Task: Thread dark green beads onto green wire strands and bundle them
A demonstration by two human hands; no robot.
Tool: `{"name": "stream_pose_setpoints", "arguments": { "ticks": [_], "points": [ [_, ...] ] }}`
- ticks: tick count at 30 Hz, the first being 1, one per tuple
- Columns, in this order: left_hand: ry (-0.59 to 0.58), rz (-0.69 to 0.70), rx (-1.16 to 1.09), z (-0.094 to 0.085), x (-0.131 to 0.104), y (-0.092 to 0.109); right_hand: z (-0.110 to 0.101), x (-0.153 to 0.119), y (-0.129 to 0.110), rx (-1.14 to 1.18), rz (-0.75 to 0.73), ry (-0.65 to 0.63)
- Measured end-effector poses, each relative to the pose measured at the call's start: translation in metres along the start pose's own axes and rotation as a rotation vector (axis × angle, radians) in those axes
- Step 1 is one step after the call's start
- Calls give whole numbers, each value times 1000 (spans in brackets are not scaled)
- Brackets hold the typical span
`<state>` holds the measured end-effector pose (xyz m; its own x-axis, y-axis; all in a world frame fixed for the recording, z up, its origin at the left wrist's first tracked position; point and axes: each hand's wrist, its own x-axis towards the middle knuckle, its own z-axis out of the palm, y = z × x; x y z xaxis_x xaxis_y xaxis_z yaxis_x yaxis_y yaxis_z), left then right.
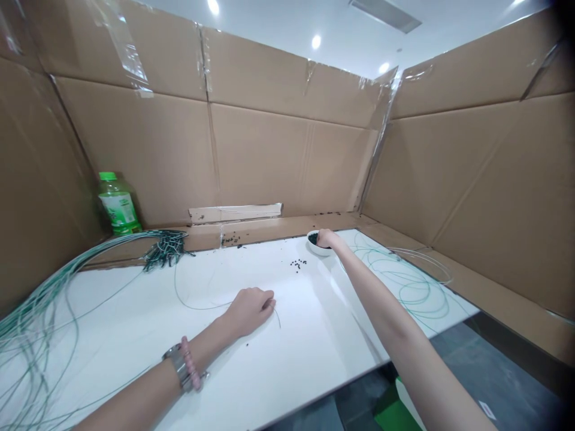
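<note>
My left hand (252, 310) rests over the white board (215, 371), its fingers closed on a thin wire (202, 308) whose free end sticks out to the right. A silver watch and a pink bead bracelet circle that wrist. My right hand (327, 239) reaches into a small white bowl (320, 250) of dark beads near the back edge; its fingertips are hidden in the bowl. Several small black beads (298, 264) lie loose on the board to the left of the bowl.
Bundled green wires (166, 248) with dark ends lie at the left, near a green bottle (119, 206). Coiled green wires (417, 287) spread at the right. Cardboard walls (287, 149) surround the board. A cardboard strip (236, 212) lies behind it.
</note>
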<state>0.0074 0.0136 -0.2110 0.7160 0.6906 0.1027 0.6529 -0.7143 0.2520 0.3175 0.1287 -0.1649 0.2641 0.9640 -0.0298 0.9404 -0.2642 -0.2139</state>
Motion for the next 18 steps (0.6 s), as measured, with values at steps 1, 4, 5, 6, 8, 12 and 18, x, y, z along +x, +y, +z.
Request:
{"name": "stream_pose_setpoints", "arguments": {
  "ticks": [1, 4, 5, 6, 8, 12, 18],
  "points": [
    [1, 0, 0, 0, 0, 0, 0, -1, 1, 1, -3, 6],
    [3, -1, 2, -1, -1, 0, -1, -5, 3, 16, -36, 35],
    [4, -1, 3, -1, -1, 0, -2, -6, 3, 26, -50, 51],
    [5, 0, 5, -1, -1, 0, -3, -8, 3, 37, -62, 69],
    [4, 3, 7, -1, 0, 0, -7, -12, 3, 58, -81, 108],
    [4, 3, 8, -2, 0, 1, -11, -30, -2, 101, -152, 200],
    [1, 6, 0, -1, 0, -1, 18, -79, -12, 173, -390, 251]
  ]
}}
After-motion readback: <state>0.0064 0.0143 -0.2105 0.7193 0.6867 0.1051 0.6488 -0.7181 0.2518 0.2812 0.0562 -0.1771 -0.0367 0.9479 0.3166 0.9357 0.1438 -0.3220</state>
